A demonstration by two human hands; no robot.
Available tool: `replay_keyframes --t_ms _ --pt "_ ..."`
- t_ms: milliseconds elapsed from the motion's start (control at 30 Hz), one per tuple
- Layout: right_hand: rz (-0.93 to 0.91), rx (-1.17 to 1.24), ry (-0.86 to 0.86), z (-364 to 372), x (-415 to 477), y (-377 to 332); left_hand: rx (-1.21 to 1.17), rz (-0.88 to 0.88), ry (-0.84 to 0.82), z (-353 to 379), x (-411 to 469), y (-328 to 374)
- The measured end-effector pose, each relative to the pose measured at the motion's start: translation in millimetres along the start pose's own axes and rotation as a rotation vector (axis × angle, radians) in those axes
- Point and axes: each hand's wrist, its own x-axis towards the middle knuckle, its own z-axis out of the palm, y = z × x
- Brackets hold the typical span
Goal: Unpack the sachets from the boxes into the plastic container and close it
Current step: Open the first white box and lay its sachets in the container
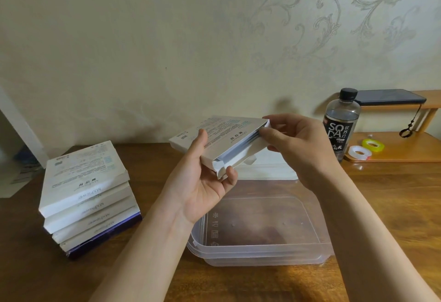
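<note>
My left hand (205,182) holds a flat white box (229,134) from below, thumb on its printed top, above the clear plastic container (317,251). The box's near end is open and the edges of white sachets (245,144) show inside. My right hand (296,139) pinches those sachet edges at the box's open right corner. The container stands open on the wooden table with nothing in it. Its white lid (269,170) lies just behind it, partly hidden by the box. A stack of several more white boxes (83,182) sits at the left.
A SODA water bottle (341,122) stands at the right back. Two tape rolls (365,149) lie on a low wooden stand (405,151), with a dark phone (389,96) on its upper shelf. The wall is close behind the table (393,206).
</note>
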Motion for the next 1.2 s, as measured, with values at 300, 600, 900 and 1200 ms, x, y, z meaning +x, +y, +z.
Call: replay_keyframes --t_ms 300,600,900,1200 --pt "0.030 0.085 0.037 1 0 -2 -0.044 -0.041 0.011 -5 4 2" --pt "0.047 0.127 0.074 3 -2 -2 -0.072 -0.068 -0.003 -8 6 3" --pt "-0.011 -0.038 0.036 4 -4 -3 -0.098 -0.075 -0.100 -4 0 3" --pt "-0.267 -0.457 0.256 2 -11 -23 -0.044 0.005 -0.177 -4 1 -2"
